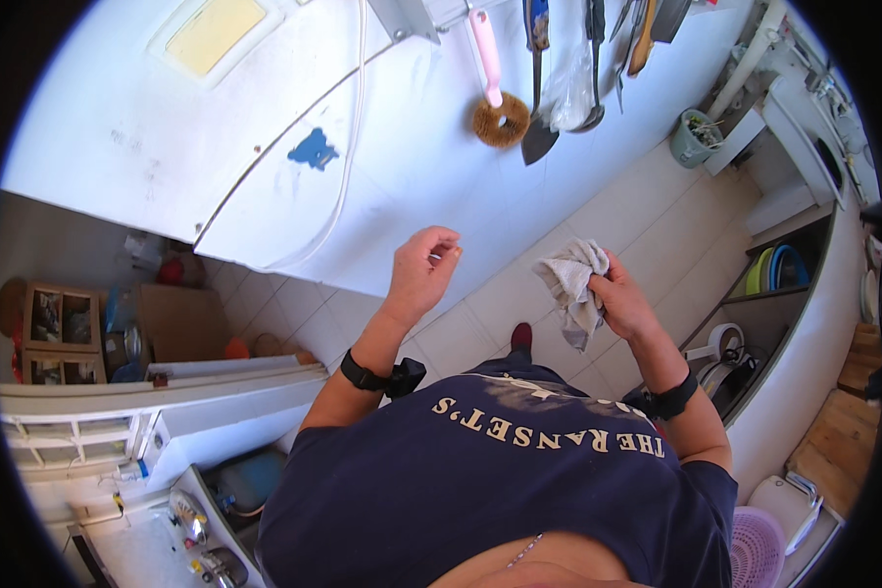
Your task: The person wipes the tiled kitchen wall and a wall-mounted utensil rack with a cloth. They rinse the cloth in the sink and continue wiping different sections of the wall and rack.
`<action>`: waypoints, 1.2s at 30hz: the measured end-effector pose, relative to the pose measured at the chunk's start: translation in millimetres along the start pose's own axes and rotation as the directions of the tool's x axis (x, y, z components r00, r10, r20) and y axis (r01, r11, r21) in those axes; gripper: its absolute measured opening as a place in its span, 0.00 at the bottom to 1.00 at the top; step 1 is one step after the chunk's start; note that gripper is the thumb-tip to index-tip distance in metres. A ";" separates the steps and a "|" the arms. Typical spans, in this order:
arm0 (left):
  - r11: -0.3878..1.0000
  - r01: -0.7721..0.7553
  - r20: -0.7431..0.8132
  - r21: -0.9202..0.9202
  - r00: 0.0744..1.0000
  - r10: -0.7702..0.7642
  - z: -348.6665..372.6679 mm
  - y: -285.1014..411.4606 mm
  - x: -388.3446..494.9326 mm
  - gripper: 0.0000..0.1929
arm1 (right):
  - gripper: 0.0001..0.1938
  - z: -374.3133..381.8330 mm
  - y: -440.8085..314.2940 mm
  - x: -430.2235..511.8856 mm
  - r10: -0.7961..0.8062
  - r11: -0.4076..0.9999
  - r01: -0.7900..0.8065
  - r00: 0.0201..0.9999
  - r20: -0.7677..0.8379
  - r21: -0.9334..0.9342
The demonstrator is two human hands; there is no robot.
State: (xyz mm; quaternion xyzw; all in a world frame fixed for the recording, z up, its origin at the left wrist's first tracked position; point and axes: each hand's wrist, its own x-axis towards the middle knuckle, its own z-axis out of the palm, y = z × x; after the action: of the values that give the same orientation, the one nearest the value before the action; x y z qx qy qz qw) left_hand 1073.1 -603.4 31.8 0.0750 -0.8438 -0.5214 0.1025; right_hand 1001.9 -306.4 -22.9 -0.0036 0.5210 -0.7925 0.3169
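My right hand (622,295) grips a bunched grey-white cloth (575,285), which hangs down over the tiled floor. To its left, my left hand (426,266) is raised in front of the white wall panel, its fingers curled with a gap between thumb and fingertips; nothing shows in it. Above the hands, a pink-handled round brush (501,120) with brown bristles hangs beside a dark metal spatula (539,140) and a ladle (592,117) partly behind clear plastic.
A grey-green bin (695,138) stands on the floor at the upper right. Open shelves on the right hold green and blue basins (786,267). A purple plastic basket (755,547) is at the lower right. Cardboard boxes (184,323) stand at the left.
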 end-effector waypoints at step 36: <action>0.465 -0.387 -0.035 0.796 0.739 0.673 -173.5 19.6 -50.2 0.03 | 0.09 317.1 67.5 159.8 -0.921 -0.250 0.918 -0.127 0.368 -0.307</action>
State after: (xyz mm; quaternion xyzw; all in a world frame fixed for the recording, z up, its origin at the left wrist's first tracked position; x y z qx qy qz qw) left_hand 1164.8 -732.9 120.2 -0.0707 -0.9260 -0.0460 0.3679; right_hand 1014.4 -665.8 14.3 -0.4697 0.5134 -0.5944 -0.4031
